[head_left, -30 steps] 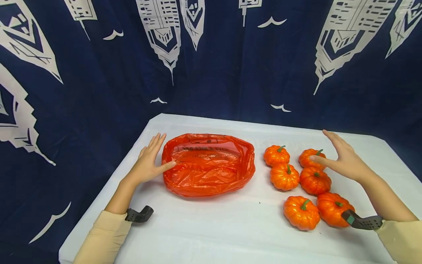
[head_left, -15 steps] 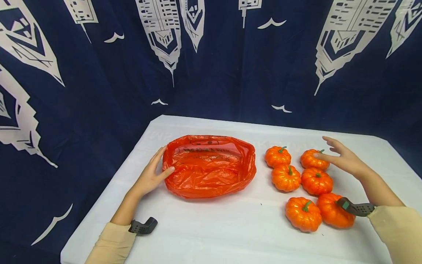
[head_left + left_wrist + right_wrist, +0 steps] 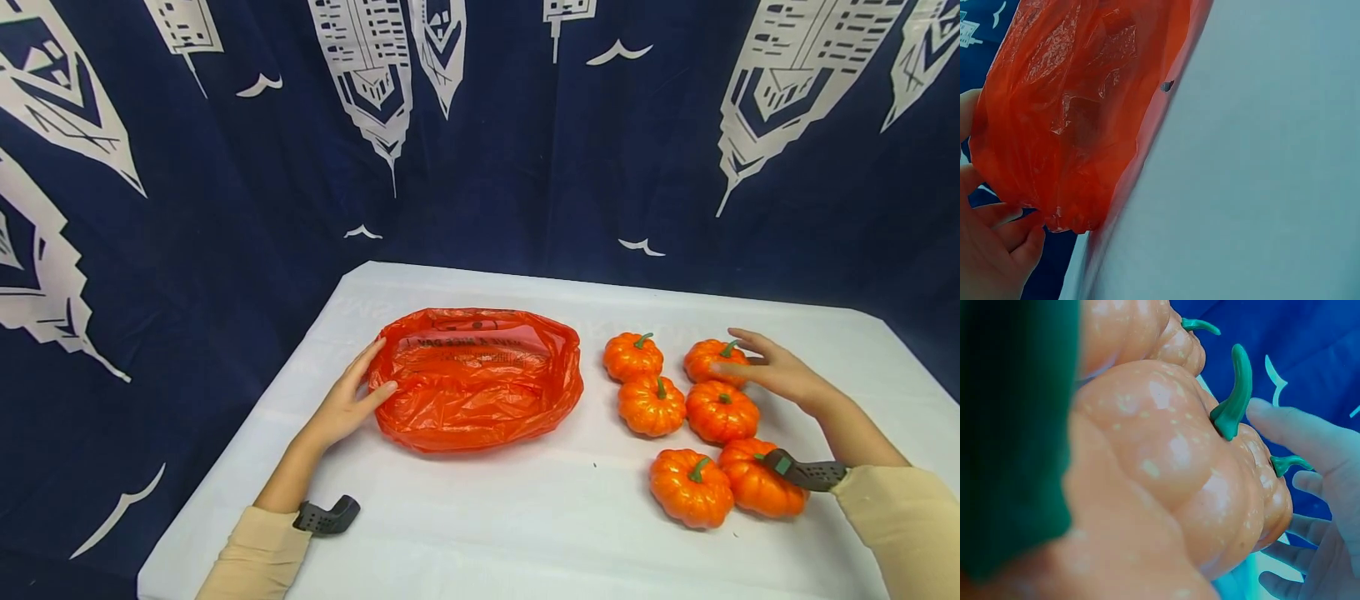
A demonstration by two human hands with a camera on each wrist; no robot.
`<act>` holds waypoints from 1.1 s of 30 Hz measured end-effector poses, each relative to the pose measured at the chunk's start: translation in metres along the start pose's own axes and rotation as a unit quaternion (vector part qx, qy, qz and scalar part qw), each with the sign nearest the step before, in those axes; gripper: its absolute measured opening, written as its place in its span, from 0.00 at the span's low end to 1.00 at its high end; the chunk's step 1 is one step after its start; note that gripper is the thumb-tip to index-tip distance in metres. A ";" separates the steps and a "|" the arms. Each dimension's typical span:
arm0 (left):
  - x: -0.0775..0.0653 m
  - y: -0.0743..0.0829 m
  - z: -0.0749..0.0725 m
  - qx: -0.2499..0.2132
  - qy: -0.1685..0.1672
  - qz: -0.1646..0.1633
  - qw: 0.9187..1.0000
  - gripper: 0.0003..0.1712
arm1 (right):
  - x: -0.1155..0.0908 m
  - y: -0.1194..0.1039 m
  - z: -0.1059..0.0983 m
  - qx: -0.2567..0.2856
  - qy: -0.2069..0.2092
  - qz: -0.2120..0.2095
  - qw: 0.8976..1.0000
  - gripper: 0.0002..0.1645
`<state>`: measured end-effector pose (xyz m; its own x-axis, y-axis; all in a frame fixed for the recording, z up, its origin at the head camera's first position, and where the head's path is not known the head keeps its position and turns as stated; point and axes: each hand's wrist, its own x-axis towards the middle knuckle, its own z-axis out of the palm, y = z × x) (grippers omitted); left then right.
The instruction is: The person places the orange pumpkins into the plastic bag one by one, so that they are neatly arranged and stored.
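An orange-red plastic bag (image 3: 472,408) stands on the table with its mouth spread wide. My left hand (image 3: 341,408) rests against its left side, fingers along the outside and thumb over the near rim. In the left wrist view, the fingertips (image 3: 1032,237) lie right at the bag's crumpled film (image 3: 1085,125). At the far right, my right hand (image 3: 780,371) reaches around a small orange pumpkin (image 3: 708,358) with a green stem, thumb in front and fingers behind. The right wrist view has the thumb and fingers spread apart beside that pumpkin (image 3: 1275,503).
Several more pumpkins sit close together: two on the left, one at the back (image 3: 632,357) and one before it (image 3: 651,406), another (image 3: 722,412) just in front of the right hand, and a front pair (image 3: 690,492). A white cloth covers the table (image 3: 525,525); a dark blue printed curtain (image 3: 495,208) hangs behind.
My left hand has come down and in to the bag's left side. My right hand has lowered to the far-right pumpkin, its fingers drawing nearer to it. Bag and pumpkins stay in place.
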<state>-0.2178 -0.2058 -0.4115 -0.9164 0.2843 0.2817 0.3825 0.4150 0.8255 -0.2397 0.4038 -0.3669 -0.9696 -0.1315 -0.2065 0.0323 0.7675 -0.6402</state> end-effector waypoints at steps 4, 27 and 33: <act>0.000 -0.001 0.001 -0.020 -0.001 0.000 1.000 0.41 | 0.000 0.002 0.002 0.004 -0.004 0.005 1.000 0.56; 0.000 -0.002 0.003 -0.041 0.004 0.013 0.999 0.42 | 0.001 0.006 0.006 0.006 0.034 0.006 0.999 0.53; 0.000 -0.003 0.002 -0.047 0.006 0.010 0.999 0.42 | -0.001 0.001 0.001 0.026 0.044 -0.011 0.999 0.51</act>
<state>-0.2190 -0.2049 -0.4151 -0.9104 0.2814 0.3031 0.3879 0.3266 0.8619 -0.2384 0.4042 -0.3676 -0.9877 -0.0907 -0.1272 0.0208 0.7309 -0.6822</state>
